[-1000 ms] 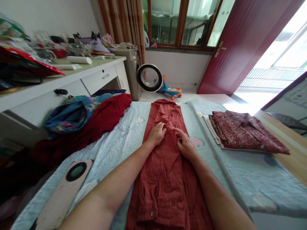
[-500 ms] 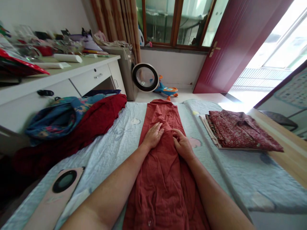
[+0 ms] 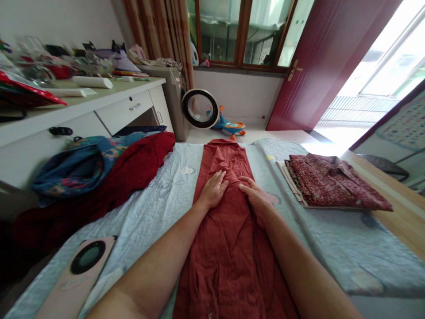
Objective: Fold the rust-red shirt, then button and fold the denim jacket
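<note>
A long rust-red shirt [image 3: 229, 248], folded into a narrow strip, lies lengthwise on the bed in front of me, its collar end far away. My left hand [image 3: 214, 190] rests flat on the upper part of the shirt, fingers stretched out over the creased cloth. At the shirt's right edge, my right hand [image 3: 257, 197] has thumb and fingers close together on a fold of the fabric. Creases run between the two hands, and a button shows near the bottom of the cloth.
Folded patterned clothes [image 3: 335, 181] are stacked on the right. Dark red clothing [image 3: 142, 155] and a blue floral garment [image 3: 79, 164] lie heaped on the left. A pale phone [image 3: 79, 274] lies lower left on the light blue quilt [image 3: 159, 199]. Beyond stands a washing machine with its round door [image 3: 200, 108] open.
My right hand's fingers have straightened a little and drawn closer to the thumb on the shirt's edge. My left hand stays almost in place.
</note>
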`<state>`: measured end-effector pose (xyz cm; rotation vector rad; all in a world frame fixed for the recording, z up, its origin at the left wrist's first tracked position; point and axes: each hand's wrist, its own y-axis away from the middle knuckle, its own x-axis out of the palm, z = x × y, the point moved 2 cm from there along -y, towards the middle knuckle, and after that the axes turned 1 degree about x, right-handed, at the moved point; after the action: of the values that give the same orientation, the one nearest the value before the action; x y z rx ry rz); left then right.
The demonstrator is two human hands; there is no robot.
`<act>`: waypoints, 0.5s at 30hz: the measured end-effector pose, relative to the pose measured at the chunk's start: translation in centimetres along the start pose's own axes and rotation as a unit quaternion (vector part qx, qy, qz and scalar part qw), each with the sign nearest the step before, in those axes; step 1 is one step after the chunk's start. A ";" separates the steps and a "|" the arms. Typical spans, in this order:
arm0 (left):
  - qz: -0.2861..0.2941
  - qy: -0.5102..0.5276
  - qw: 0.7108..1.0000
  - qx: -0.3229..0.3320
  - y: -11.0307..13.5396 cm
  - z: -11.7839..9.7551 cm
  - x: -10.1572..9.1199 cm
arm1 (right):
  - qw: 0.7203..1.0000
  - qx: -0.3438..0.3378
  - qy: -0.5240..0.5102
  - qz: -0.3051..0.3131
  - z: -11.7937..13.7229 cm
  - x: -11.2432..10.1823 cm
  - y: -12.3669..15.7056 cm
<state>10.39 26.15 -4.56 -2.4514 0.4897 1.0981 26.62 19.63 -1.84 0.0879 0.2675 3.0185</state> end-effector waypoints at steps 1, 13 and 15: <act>0.001 -0.003 1.000 0.001 0.0 0.0 0.0 | 0.999 0.000 -0.041 0.001 -0.1 0.1 0.1; 0.014 -0.035 0.999 -0.006 0.0 0.0 0.4 | 0.993 -0.011 -0.104 -0.048 -0.9 -2.3 -0.4; 0.022 -0.047 0.999 -0.009 0.0 0.0 0.4 | 0.998 -0.054 -0.028 -0.036 -1.1 -2.9 -0.8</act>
<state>10.64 26.05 -4.86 -2.4011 0.5093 1.2353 29.54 19.85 -3.17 0.1511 0.1008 2.9472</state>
